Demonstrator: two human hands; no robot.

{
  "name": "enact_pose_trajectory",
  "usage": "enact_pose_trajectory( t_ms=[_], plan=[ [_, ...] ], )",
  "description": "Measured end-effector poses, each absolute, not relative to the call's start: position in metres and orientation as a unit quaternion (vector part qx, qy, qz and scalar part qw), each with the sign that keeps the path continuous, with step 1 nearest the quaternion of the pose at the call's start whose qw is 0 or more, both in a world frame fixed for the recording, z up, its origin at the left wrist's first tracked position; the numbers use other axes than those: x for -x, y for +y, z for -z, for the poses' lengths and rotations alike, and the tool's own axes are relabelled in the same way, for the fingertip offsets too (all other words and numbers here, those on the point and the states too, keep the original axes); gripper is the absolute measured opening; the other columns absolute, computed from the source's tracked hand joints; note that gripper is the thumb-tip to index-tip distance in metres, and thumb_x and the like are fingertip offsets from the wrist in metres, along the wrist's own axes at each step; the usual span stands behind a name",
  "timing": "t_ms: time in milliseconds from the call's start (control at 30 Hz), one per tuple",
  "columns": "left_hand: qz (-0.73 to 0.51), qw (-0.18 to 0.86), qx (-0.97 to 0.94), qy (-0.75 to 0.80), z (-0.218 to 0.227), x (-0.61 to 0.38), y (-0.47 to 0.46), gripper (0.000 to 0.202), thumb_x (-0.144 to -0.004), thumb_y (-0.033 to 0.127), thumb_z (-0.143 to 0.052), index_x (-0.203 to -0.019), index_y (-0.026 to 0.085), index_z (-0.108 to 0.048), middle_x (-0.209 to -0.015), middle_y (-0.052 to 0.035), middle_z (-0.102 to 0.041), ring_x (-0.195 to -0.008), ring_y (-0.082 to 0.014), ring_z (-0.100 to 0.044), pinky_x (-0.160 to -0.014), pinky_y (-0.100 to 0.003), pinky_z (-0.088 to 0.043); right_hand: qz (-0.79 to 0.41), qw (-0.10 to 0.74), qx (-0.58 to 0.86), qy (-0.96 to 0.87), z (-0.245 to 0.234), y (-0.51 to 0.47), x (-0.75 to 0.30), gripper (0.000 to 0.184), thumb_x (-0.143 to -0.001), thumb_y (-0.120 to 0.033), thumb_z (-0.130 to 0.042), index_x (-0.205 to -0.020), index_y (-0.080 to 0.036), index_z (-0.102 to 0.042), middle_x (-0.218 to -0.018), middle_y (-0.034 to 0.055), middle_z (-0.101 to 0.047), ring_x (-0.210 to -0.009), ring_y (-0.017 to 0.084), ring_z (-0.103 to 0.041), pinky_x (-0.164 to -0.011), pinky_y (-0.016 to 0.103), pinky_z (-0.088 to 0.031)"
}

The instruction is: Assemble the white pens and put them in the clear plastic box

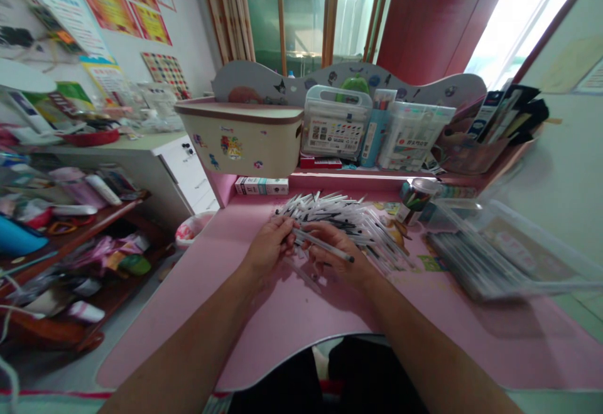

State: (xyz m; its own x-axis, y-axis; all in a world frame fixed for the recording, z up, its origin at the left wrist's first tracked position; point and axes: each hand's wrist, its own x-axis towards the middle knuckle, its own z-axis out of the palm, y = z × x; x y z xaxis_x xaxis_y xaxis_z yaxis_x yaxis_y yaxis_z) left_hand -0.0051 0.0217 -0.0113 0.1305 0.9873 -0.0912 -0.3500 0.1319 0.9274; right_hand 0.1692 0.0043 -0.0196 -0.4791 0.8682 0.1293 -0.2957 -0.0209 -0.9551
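Over the pink desk (198, 294), my two hands meet in front of a loose pile of pens and pen parts (330, 210). In my right hand (336, 254) lies a clear pen with a black end (327, 246), slanting down to the right. My left hand (276, 241) pinches near the pen's other end; its fingertips are partly hidden, and exactly what they grip is small. Below the hands, a translucent pen tube (303, 274) slants toward the desk; I cannot tell whether it is held or lying there.
At the right, a clear plastic box (518, 276) holds many pens in a stack. Behind it stands a can with pens (417, 197). A lidded cream bin (240, 141) and clear marker cases (336, 122) line the shelf. A small white box (262, 186) sits beneath.
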Motion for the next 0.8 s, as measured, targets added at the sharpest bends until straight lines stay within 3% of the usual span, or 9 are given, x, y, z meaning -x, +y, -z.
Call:
enact_pose_trajectory(
  t_ms=[67,167,367,467,533,600,667,767,800],
  plan=[
    [-0.498,0.637,-0.425,0.407,0.011,0.002,0.019,0.036,-0.071,0.047,-0.075,-0.079,0.016,-0.058,-0.048,0.0075,-0.047,-0.04,-0.0045,-0.036,-0.04,-0.015,-0.03,-0.601,0.449,0.281,-0.598,0.021,0.004,-0.164,0.023,-0.083,-0.035,-0.07,-0.103,-0.023,-0.068,-0.085,0.0003,-0.064,-0.056,0.007,-0.053,-0.047,0.019,-0.045],
    [-0.477,0.631,-0.445,0.421,0.008,0.0,0.017,0.035,-0.07,0.045,-0.075,-0.08,0.017,-0.057,-0.049,0.0076,-0.047,-0.04,-0.0051,-0.037,-0.039,-0.015,-0.03,-0.511,0.474,0.34,-0.631,0.015,0.002,-0.164,0.017,-0.087,-0.035,-0.064,-0.094,-0.021,-0.071,-0.075,0.0001,-0.061,-0.057,0.009,-0.052,-0.048,0.019,-0.043],
    [-0.534,0.587,-0.413,0.447,0.003,0.007,0.021,0.042,-0.065,0.042,-0.077,-0.094,0.018,-0.059,-0.055,0.007,-0.052,-0.042,-0.0051,-0.038,-0.039,-0.015,-0.028,-0.28,0.519,0.401,-0.701,-0.041,-0.02,-0.21,0.015,-0.086,-0.032,-0.066,-0.091,-0.022,-0.075,-0.095,0.0045,-0.06,-0.084,0.015,-0.058,-0.071,0.027,-0.051],
    [-0.556,0.565,-0.413,0.449,0.005,0.013,0.025,0.04,-0.065,0.04,-0.076,-0.094,0.017,-0.059,-0.056,0.0065,-0.053,-0.042,-0.0045,-0.035,-0.039,-0.015,-0.026,-0.243,0.499,0.455,-0.696,-0.078,-0.03,-0.253,0.017,-0.085,-0.031,-0.065,-0.096,-0.019,-0.071,-0.092,0.0049,-0.065,-0.08,0.015,-0.062,-0.073,0.029,-0.052],
    [-0.565,0.555,-0.413,0.449,0.006,0.016,0.027,0.038,-0.067,0.039,-0.075,-0.095,0.018,-0.059,-0.058,0.0061,-0.054,-0.042,-0.0049,-0.036,-0.04,-0.015,-0.026,-0.232,0.487,0.505,-0.674,-0.099,-0.032,-0.286,0.034,-0.079,-0.031,-0.071,-0.11,-0.02,-0.063,-0.087,0.003,-0.068,-0.075,0.016,-0.064,-0.07,0.03,-0.053],
    [-0.576,0.542,-0.413,0.452,0.006,0.018,0.028,0.038,-0.069,0.04,-0.074,-0.096,0.019,-0.058,-0.058,0.006,-0.055,-0.043,-0.0052,-0.037,-0.04,-0.015,-0.027,-0.228,0.484,0.536,-0.653,-0.117,-0.027,-0.322,0.044,-0.072,-0.031,-0.076,-0.11,-0.02,-0.056,-0.086,0.0033,-0.069,-0.074,0.017,-0.066,-0.067,0.029,-0.053],
    [-0.585,0.526,-0.415,0.457,0.006,0.02,0.029,0.037,-0.069,0.039,-0.073,-0.097,0.019,-0.058,-0.058,0.0062,-0.055,-0.043,-0.0055,-0.037,-0.04,-0.015,-0.027,-0.163,0.427,0.615,-0.643,-0.127,-0.019,-0.36,0.036,-0.074,-0.027,-0.075,-0.105,-0.019,-0.057,-0.084,0.0045,-0.07,-0.069,0.015,-0.065,-0.061,0.026,-0.05],
    [-0.591,0.507,-0.419,0.467,0.004,0.021,0.029,0.036,-0.069,0.038,-0.072,-0.096,0.019,-0.058,-0.057,0.0064,-0.054,-0.043,-0.0056,-0.038,-0.041,-0.015,-0.027,-0.13,0.24,0.721,-0.637,-0.126,-0.006,-0.411,0.006,-0.081,-0.017,-0.066,-0.085,-0.014,-0.064,-0.063,0.003,-0.065,-0.049,0.009,-0.054,-0.051,0.024,-0.039],
    [-0.591,0.503,-0.421,0.469,0.003,0.022,0.029,0.036,-0.069,0.038,-0.072,-0.095,0.019,-0.058,-0.057,0.0066,-0.054,-0.043,-0.0055,-0.038,-0.041,-0.015,-0.027,-0.153,0.18,0.752,-0.615,-0.121,-0.004,-0.425,0.005,-0.083,-0.013,-0.063,-0.079,-0.011,-0.066,-0.054,0.0019,-0.061,-0.044,0.007,-0.051,-0.05,0.025,-0.035]
  ],
)
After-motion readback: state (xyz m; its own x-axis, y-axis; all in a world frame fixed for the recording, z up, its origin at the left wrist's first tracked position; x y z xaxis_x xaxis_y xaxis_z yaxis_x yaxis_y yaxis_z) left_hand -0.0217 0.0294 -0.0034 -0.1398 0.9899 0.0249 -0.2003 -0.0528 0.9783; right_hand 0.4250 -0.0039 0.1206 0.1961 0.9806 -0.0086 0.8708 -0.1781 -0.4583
